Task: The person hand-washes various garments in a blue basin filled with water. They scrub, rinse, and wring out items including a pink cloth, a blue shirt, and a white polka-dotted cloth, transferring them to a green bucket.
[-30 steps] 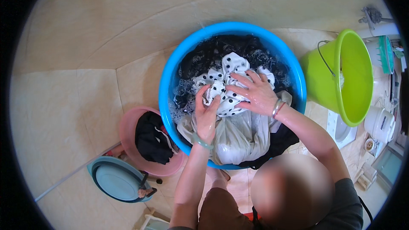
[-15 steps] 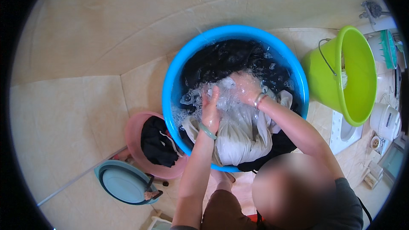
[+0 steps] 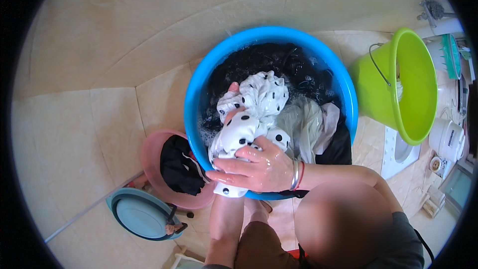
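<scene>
A wet white garment with black dots (image 3: 259,94) is bunched up above the water in a blue tub (image 3: 352,84). My left hand (image 3: 233,114) is inside the folds, largely covered by the cloth, with the thumb and a bit of the hand showing; it holds the bundle. Across the near side of the garment lies my right hand (image 3: 266,167), its fingers curved over the fabric and gripping it. Dark wet clothes (image 3: 264,60) fill the far part of the tub. To the right of the bundle, a pale, thin cloth (image 3: 303,124) is partly in the water.
Left of the tub stands a pink basin (image 3: 154,169) holding black clothing (image 3: 179,167). A grey-blue basin (image 3: 139,214) is beside it. A lime-green bucket (image 3: 371,87) stands at the right, near a white squat toilet (image 3: 398,152). Tiled wall (image 3: 159,35) rises behind the tub.
The dotted garment has come up out of the water, bunched over my left hand. My right hand has moved toward me and left, onto the cloth. The splashing has settled.
</scene>
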{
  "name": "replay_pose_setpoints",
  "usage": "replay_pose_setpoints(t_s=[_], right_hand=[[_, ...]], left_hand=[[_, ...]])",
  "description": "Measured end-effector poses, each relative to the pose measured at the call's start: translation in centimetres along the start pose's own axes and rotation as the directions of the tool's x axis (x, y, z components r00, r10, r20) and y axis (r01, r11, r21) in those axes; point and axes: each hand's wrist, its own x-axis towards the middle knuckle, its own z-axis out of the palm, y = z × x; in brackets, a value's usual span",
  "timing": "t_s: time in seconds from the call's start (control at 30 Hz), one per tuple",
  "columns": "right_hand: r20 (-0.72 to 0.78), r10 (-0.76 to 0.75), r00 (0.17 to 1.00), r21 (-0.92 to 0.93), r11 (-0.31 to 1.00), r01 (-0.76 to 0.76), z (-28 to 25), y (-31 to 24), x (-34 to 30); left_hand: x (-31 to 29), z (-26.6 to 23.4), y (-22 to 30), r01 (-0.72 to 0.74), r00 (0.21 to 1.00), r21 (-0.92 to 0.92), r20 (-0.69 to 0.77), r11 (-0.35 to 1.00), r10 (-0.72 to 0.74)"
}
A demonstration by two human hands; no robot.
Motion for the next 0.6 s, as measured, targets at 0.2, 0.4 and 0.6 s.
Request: replay_pose_setpoints(t_s=[0.2,0.4,0.6], right_hand=[[-0.106,0.065,0.992,0.166,0.985,-0.047,1.0,2.5,0.6],[-0.192,0.279,0.941,0.368,0.909,-0.194,2.2,6.8,-0.2],[0.085,0.660,0.746,0.041,0.746,-0.665,3.5,14.2,-4.0]], left_hand=[[0.0,-2.2,-1.5,-0.021,1.000,-0.013,0.005,1.000,0.021],[-0.5,-4.7,-3.1,-0.113,0.986,-0.001,0.124,0.994,0.112],[1.3,-2.9,-2.9,-0.096,0.975,0.213,-0.176,0.972,0.135]])
